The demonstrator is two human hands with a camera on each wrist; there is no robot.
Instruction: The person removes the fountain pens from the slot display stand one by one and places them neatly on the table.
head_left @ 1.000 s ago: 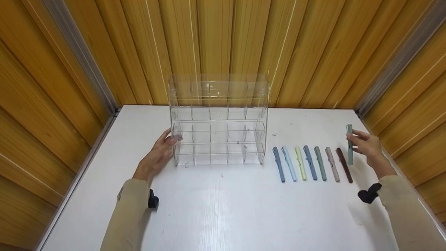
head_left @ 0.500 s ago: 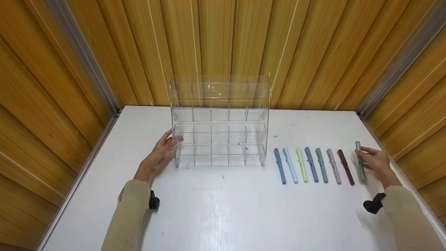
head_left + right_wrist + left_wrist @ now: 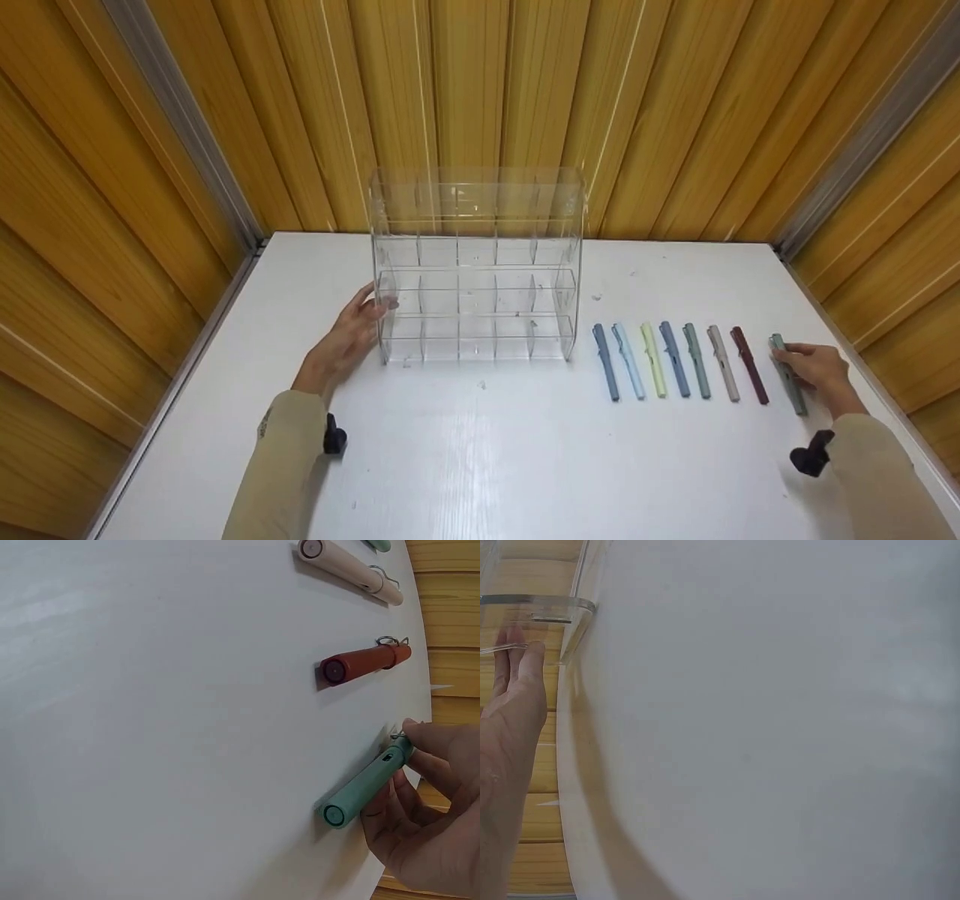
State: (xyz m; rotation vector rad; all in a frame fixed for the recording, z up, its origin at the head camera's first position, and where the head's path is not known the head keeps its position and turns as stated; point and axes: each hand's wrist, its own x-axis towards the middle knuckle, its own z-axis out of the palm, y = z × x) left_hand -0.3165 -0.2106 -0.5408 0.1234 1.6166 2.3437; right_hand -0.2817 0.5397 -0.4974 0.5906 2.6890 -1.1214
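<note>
In the head view, a clear acrylic display rack (image 3: pixel 477 289) with several divided compartments stands upright on the white table. My left hand (image 3: pixel 349 330) holds its left side; the left wrist view shows the fingertips partly through the clear panel (image 3: pixel 536 611). At the right end of a row of pens, my right hand (image 3: pixel 819 371) pinches a green pen (image 3: pixel 790 386) near its clip end. Seen from the right wrist, the green pen (image 3: pixel 367 784) lies at or just above the tabletop, beside a dark red pen (image 3: pixel 364 662).
Left of the held pen lie the dark red pen (image 3: pixel 750 366), a beige pen (image 3: pixel 724 364), another green pen (image 3: pixel 697 361), a yellow-green pen (image 3: pixel 653 361), a light blue pen (image 3: pixel 628 361) and two darker blue ones. Wood-patterned walls (image 3: pixel 465 82) border the white table (image 3: pixel 480 465).
My right hand has lowered the green pen toward me and to the right, from above the table to beside the dark red pen. My left hand has stayed at the rack.
</note>
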